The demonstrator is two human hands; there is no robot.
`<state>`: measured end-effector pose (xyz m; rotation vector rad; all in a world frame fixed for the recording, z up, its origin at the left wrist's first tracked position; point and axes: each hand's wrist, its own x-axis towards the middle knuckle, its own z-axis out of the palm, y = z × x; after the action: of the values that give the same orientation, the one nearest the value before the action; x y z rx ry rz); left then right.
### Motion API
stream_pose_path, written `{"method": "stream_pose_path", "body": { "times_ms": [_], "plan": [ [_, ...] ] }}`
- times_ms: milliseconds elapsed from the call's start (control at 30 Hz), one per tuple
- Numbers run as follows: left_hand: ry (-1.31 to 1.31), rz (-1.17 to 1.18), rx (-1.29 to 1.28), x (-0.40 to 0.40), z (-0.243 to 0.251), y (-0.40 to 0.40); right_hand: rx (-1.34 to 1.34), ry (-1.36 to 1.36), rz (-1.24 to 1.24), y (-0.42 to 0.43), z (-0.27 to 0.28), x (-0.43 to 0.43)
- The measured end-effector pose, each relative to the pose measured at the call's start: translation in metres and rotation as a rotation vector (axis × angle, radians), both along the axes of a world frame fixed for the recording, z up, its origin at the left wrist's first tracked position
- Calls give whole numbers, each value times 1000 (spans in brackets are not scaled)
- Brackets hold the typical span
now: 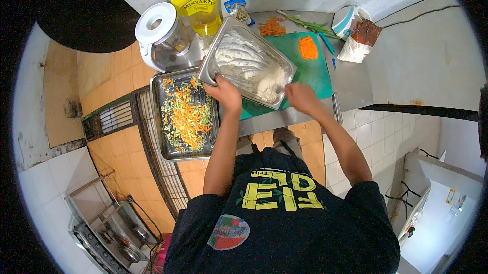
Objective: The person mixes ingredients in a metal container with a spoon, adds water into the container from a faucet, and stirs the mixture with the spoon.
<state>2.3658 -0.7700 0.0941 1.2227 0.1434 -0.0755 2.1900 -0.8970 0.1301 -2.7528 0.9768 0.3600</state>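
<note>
A rectangular steel pan (244, 58) is tilted above the green cutting board (320, 72), with pale batter or dough smeared inside and gathered at its lower right corner. My left hand (225, 93) grips the pan at its lower left edge. By the pan's lower right corner is my right hand (303, 98), blurred and with fingers closed; whether it holds a tool is hidden. A dark baking tray (156, 121) with shredded orange and green vegetables lies at the left. Chopped carrot (308, 47) sits on the board, and more shredded carrot (272, 27) is behind it.
A lidded clear pitcher (164, 34), a yellow oil pouch (200, 11) and a blue packet (238, 10) stand along the back left. Green onions (309, 24), a teal-handled knife (326, 42), a white tub (347, 22) and a brown-and-white bag (359, 41) are at the back right.
</note>
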Motion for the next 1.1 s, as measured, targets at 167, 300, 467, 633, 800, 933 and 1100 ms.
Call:
{"method": "stream_pose_path", "body": {
  "times_ms": [167,300,467,633,800,933,1100],
  "plan": [
    [5,-47,34,-4,8,-10,-57,54,8,-21,-16,-15],
    [17,-33,-2,-3,-9,-7,47,-102,-36,-13,13,1],
    [94,-70,-185,0,-6,-12,-43,75,4,-17,-13,-18],
    [-71,-93,-76,8,-25,-7,10,-64,-96,-23,15,1],
    [-80,-73,-90,5,-15,-10,153,78,37,-10,-3,-18],
    [-41,-186,-97,-2,3,-1,127,-63,-51,-22,8,-10],
    [-63,-107,-107,2,-18,3,112,103,101,9,5,-23]
  ]
}}
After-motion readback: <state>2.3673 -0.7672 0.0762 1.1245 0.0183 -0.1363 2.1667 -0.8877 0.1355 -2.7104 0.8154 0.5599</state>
